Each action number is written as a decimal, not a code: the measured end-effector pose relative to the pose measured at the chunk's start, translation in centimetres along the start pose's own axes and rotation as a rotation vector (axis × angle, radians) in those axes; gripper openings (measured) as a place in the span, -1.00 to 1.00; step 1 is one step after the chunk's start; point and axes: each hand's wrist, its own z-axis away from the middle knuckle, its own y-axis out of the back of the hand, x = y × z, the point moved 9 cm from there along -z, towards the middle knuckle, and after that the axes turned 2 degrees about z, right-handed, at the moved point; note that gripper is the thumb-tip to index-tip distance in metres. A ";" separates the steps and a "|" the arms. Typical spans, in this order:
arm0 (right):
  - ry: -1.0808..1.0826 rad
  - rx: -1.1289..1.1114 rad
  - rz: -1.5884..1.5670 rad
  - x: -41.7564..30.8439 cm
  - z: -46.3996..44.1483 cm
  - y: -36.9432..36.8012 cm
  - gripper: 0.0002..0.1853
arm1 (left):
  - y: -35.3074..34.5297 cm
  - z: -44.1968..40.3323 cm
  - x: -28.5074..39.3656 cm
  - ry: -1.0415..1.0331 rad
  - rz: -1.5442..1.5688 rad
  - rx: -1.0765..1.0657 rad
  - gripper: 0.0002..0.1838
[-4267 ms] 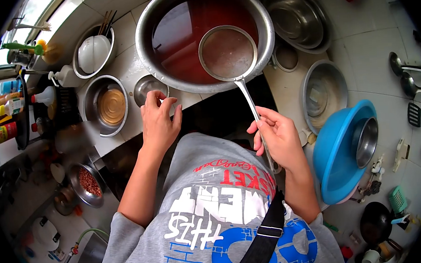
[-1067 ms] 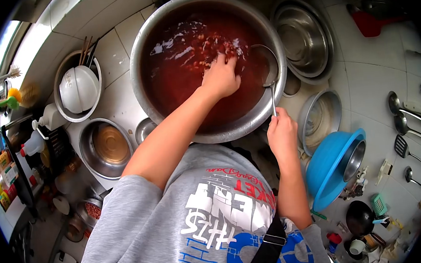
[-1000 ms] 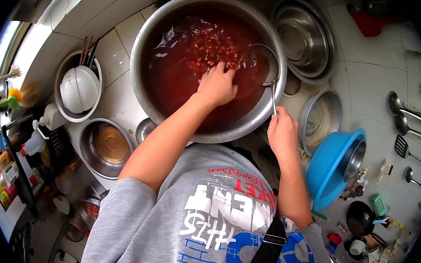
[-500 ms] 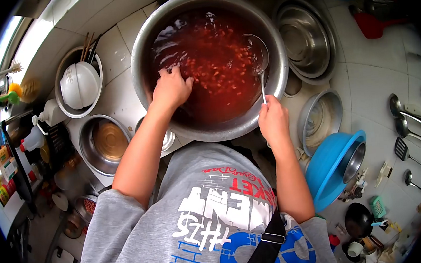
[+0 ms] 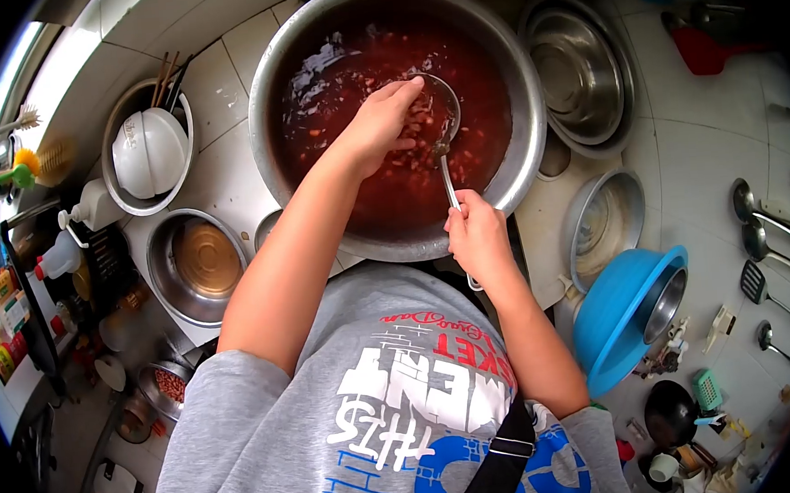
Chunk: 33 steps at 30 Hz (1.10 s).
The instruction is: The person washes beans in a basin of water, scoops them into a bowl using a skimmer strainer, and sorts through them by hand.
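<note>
A large metal basin (image 5: 409, 248) holds dark red liquid with many small reddish beans (image 5: 421, 153) in it. My right hand (image 5: 478, 233) is closed round the handle of a round strainer (image 5: 448, 180), whose head dips into the liquid right of the middle. My left hand (image 5: 381, 124) is over the basin at the strainer's left rim, fingers stretched toward it and somewhat apart, with nothing seen in them.
Left of the basin stand a bowl with white dishes (image 5: 152, 153) and chopsticks, and a metal pot (image 5: 197, 268). Nested metal basins (image 5: 575, 74), another metal basin (image 5: 604, 227) and a blue basin (image 5: 616, 323) are at the right. Ladles (image 5: 761, 244) hang beyond.
My left hand has moved right, from the basin's left side to the strainer. My right hand has drawn the strainer left toward the middle and somewhat lower, among the beans.
</note>
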 end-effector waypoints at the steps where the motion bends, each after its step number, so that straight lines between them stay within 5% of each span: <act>1: -0.013 -0.028 -0.038 0.1 0.1 -0.4 -0.81 | -0.3 0.8 0.6 -0.028 -0.011 0.004 -0.33; 7: -0.225 -0.256 -0.320 -0.7 1.1 -2.2 -0.73 | 1.1 5.1 4.8 -0.098 -0.363 -0.096 -0.17; 17: -0.241 -0.382 -0.511 -1.5 2.5 -1.9 -0.68 | 6.0 10.9 10.8 -0.466 -0.362 0.207 -0.40; 33: -0.196 -0.187 -0.478 -1.9 6.6 5.1 -0.70 | 8.3 11.6 2.3 -0.453 -0.457 0.162 -0.63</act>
